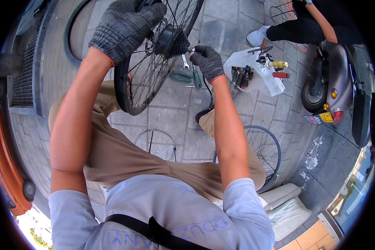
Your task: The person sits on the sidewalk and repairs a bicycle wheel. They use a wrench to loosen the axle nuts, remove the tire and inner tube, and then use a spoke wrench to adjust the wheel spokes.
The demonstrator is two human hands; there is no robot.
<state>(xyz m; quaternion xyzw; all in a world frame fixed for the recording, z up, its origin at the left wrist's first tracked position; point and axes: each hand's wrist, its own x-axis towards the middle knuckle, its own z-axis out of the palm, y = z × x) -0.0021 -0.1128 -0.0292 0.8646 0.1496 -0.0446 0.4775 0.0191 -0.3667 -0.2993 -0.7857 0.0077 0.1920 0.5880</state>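
A spoked bicycle wheel (134,106) stands tilted in front of me, with a thick black hub (167,41) and a dark sprocket cassette (180,45) on its right side. My left hand (127,31), in a dark grey knit glove, is closed over the wheel's upper left rim; some fingertips are hidden. To the right, my right hand (208,63), gloved alike, pinches the silvery axle end (191,49) beside the cassette. Below the hub, a wrench (185,62), green-handled pliers (180,76) and a green-handled screwdriver (196,78) lie on the paving.
A white plastic sheet (275,86) holds bike parts and yellow and red grips. Another wheel (278,150) lies by my right leg; a tyre (70,41) lies far left. A scooter (341,79) stands right, below another person's leg (296,31). An orange car (6,166) is left.
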